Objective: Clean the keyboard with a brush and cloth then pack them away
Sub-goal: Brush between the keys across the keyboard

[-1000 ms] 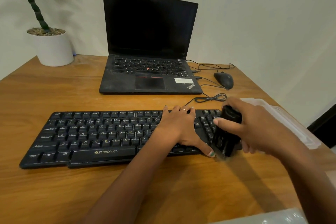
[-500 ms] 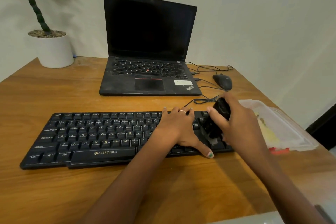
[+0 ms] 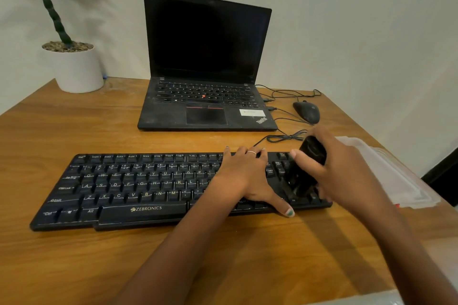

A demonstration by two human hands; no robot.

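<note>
While the Zebronics keyboard [image 3: 138, 190] lies flat on the wooden desk [image 3: 74, 267], running from the desk's left part to just short of the clear plastic container [image 3: 386, 171] at the right edge, the brushing step is in hand. The left hand [image 3: 247, 178] rests palm-down on the keys right of centre, fingers straight and spread, thumb reaching to the front edge; it steadies the board and grips nothing. To its right, the right hand [image 3: 347, 171] has its fingers and thumb curled round a black brush [image 3: 304, 168], held steeply with its lower end down on the keys at the right end of the board. The bristles are dark against dark keys, so contact is probable rather than confirmed.

Judged from this layout, only the right-end keys are under treatment; the main letter block to the left shows no tool on it. The next move calls for drawing the brush along the key rows, with the left hand shifted clear of the keys it covers. The cloth is not identifiable in this view; it may lie in the container.
</note>
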